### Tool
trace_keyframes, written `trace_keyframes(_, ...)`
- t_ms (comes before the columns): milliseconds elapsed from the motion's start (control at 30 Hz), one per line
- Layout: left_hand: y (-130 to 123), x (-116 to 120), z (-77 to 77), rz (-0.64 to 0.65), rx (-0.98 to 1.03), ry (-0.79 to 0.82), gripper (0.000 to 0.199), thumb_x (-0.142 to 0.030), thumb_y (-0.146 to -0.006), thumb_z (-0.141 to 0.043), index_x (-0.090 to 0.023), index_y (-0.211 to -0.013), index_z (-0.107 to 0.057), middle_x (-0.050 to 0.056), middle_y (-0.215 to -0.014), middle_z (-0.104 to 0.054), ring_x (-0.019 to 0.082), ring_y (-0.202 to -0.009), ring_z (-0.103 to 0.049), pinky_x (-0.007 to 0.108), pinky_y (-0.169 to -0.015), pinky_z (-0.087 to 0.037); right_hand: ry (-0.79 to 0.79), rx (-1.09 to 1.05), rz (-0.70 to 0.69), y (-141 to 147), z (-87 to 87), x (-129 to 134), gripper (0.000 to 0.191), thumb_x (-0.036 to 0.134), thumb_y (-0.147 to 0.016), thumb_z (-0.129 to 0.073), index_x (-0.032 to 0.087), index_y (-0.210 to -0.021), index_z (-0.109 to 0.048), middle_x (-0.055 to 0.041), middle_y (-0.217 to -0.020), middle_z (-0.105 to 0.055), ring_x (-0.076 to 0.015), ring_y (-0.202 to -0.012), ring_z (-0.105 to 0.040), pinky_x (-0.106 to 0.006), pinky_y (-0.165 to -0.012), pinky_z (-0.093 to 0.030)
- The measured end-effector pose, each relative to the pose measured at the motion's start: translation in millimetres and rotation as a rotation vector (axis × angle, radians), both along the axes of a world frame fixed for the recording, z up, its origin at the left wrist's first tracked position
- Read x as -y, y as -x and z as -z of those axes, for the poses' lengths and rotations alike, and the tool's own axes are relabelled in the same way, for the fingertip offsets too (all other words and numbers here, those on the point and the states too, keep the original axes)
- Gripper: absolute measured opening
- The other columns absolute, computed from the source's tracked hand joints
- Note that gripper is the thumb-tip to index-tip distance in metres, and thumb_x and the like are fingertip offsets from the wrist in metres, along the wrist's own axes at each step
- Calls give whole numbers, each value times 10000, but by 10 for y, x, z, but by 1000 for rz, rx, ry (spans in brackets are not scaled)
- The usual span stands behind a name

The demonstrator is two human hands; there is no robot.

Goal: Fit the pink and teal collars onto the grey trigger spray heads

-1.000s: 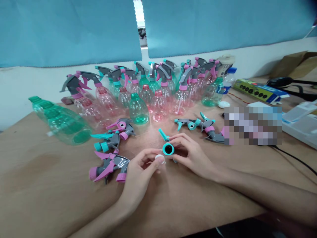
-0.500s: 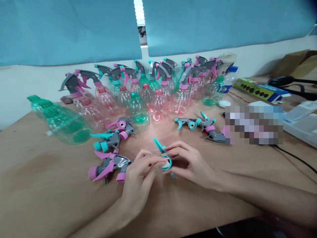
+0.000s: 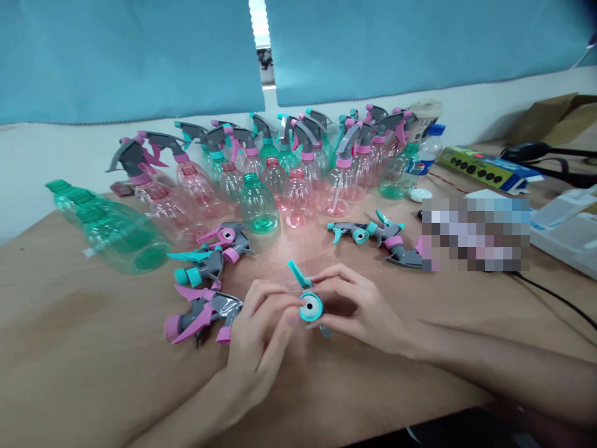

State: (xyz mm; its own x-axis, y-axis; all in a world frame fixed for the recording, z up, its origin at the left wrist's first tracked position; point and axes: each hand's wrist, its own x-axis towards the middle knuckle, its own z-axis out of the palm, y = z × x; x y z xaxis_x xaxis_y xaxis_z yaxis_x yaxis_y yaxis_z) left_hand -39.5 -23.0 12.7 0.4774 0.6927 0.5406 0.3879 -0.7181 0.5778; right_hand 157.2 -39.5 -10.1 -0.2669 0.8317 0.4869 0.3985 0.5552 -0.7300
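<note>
Seen from the head camera, a spray head [image 3: 311, 318] with a turquoise collar is held by the right hand [image 3: 366, 305] above a brown surface [image 3: 84, 361], in the middle foreground. The collar is gripped at its side between the right fingers, its opening turned toward the camera, and a turquoise trigger [image 3: 296, 274] is angled out beyond it. Inside the collar, a white disc [image 3: 315, 308] with a dark hole at its centre is seated. The rim is met from the other side by the left hand [image 3: 263, 330], whose fingers are bent and brought close together at the tips; whether anything is pinched between them cannot be told.

Beside the left hand, loose pink-and-grey spray heads [image 3: 200, 317] are grouped on the surface, with a turquoise-and-grey spray head [image 3: 212, 266] lying just behind them. More loose spray heads [image 3: 388, 233] are laid out beyond the right hand. Farther back, an uncapped green bottle [image 3: 259, 208] and an uncapped pink bottle [image 3: 297, 205] are stood near each other, backed by rows of fitted spray bottles [image 3: 338, 193]. A blue-capped drink bottle [image 3: 430, 152] and a yellow-and-blue box [image 3: 482, 169] are seen toward the right.
</note>
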Motion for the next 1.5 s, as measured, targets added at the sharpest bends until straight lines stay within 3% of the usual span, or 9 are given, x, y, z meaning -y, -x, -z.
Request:
trace_keyframes(133, 63, -34, -15, 152, -142, -208, 244, -328, -918, -417, -227, -1011, -619, 54, -938, -662, 230, -898, -547, 386, -789, -397, -28, 19, 15, -28, 7, -16, 231, 293, -829, -634, 227, -1050, -621, -69, -1063, -591, -196, -967, -607, -376, -824, -527)
trace_keyframes(300, 27, -55, -51, 90, -242, -356, 236, -397, -828, -546, -237, -983, -624, 45, -961, -690, 236, -876, -574, 400, -803, -357, -135, 128, 56, -54, 39, -37, 251, 279, -837, -633, 256, -1085, -609, -57, -1123, -620, -220, -1113, -543, -496, -1027, -329)
trace_keyframes(433, -38, -25, -79, 21, -249, -415, 227, -376, -750, -642, -233, -926, -626, 31, -918, -700, 225, -840, -574, 379, -770, -356, -144, 172, 106, -56, 52, -29, 244, 316, -847, -625, 275, -1086, -602, -41, -1146, -626, -214, -1110, -552, -527, -1065, -196)
trace_keyframes(733, -93, 5, -78, 37, -272, -349, 212, -287, -775, -639, -184, -958, -616, 49, -981, -690, 221, -897, -564, 353, -752, -394, -94, 214, 53, -55, 60, -21, 275, 204, -903, -532, 218, -1177, -530, -43, -1149, -609, -174, -1133, -520, -422, -1089, -153)
trace_keyframes(1000, -97, 9, -27, 134, -230, -121, 235, -207, -774, -649, -165, -992, -573, 64, -1051, -629, 215, -990, -498, 347, -849, -455, -69, 266, 4, -31, 59, -14, 248, 211, -912, -513, 206, -1160, -516, -50, -1156, -595, -171, -1138, -511, -416, -1082, -142)
trace_keyframes(1133, -87, -45, -45, 205, -271, -135, 178, -189, -790, -635, -185, -953, -564, 34, -1006, -649, 198, -917, -518, 352, -831, -457, -61, 272, -6, -23, 52, -17, 215, 219, -909, -521, 208, -1123, -527, -42, -1109, -606, -174, -1114, -519, -430, -1084, -133)
trace_keyframes(1333, -72, -65, -13, 19, -278, -381, 152, -174, -819, -607, -195, -966, -570, 57, -958, -597, 200, -858, -503, 338, -735, -466, -57, 216, 16, -27, 54, -30, 242, 237, -908, -520, 231, -1149, -510, -40, -1132, -602, -181, -1122, -520, -435, -1084, -175)
trace_keyframes(1433, -50, -61, 0, -82, -288, -399, 171, -207, -811, -618, -202, -980, -593, 89, -1021, -501, 222, -898, -470, 361, -737, -464, -62, 175, 28, -40, 54, -30, 224, 233, -910, -507, 241, -1133, -509, -42, -1135, -599, -184, -1132, -513, -435, -1089, -166)
trace_keyframes(1500, -39, -57, 10, -78, -283, -359, 191, -230, -809, -619, -205, -997, -597, 94, -1052, -461, 236, -937, -457, 378, -756, -462, -62, 164, 28, -48, 60, -30, 238, 218, -904, -513, 238, -1140, -501, -42, -1136, -594, -181, -1133, -511, -426, -1087, -169)
